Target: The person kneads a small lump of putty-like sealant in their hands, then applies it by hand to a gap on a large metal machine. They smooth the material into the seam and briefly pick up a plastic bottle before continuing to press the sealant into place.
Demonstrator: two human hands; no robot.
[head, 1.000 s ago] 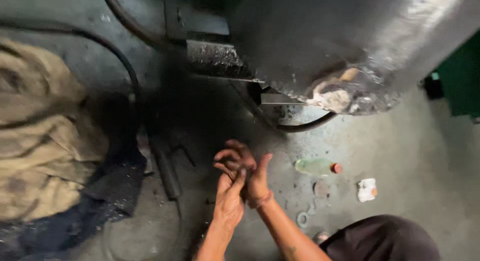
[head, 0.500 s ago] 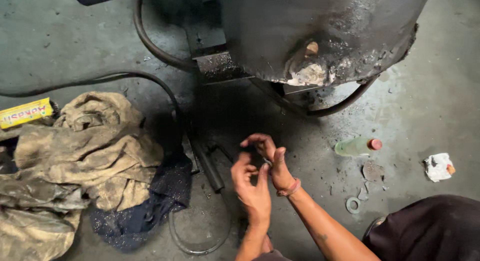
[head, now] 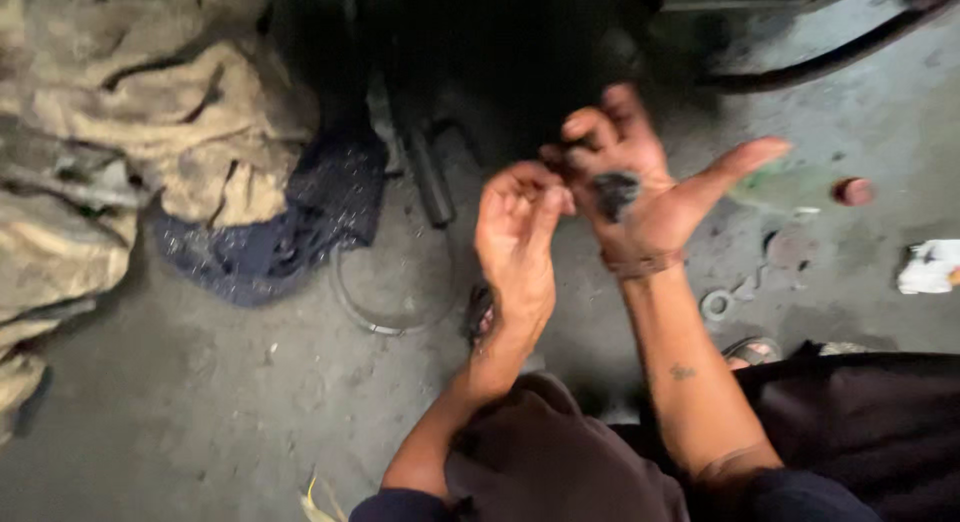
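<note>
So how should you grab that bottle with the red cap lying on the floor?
Probably around its middle, coming down from above. The bottle lies on its side on the floor, red cap pointing right, so its long round body faces up. The picture is blurry there, and the right hand partly covers its left end, so the cap end is freer.

Rags (head: 110, 152) block left; bar (head: 425, 167) and bottle (head: 800, 187) flank hands; bare floor (head: 200, 402) lower left.
</note>
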